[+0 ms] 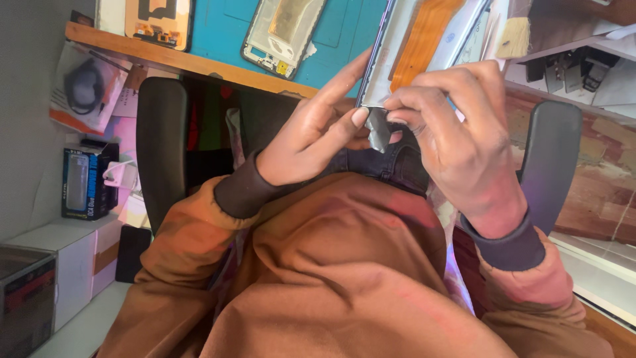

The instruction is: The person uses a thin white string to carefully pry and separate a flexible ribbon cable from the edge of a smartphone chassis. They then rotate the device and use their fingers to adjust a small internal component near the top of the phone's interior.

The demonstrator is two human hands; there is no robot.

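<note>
Fingers point(404, 106) of my right hand point(457, 139) pinch a grey strip point(379, 129) at the phone frame's point(424, 40) lower corner; my left hand point(311, 132) steadies it above my lap (2 more frames lie on the blue surface point(218, 33)). Peeling, I'd judge: slow, even pull next.

Glossy phone frame point(424, 40), matt grey strip point(378, 129), wooden desk edge point(199, 63)

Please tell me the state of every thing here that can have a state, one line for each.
Opened phone body with orange flex cable: back cover off, held tilted in both hands.
Small grey strip: pinched, partly lifted from the phone's lower end.
Left hand: supporting the phone.
Right hand: pinching the strip.
Silver phone frame: opened, lying on teal mat.
</note>
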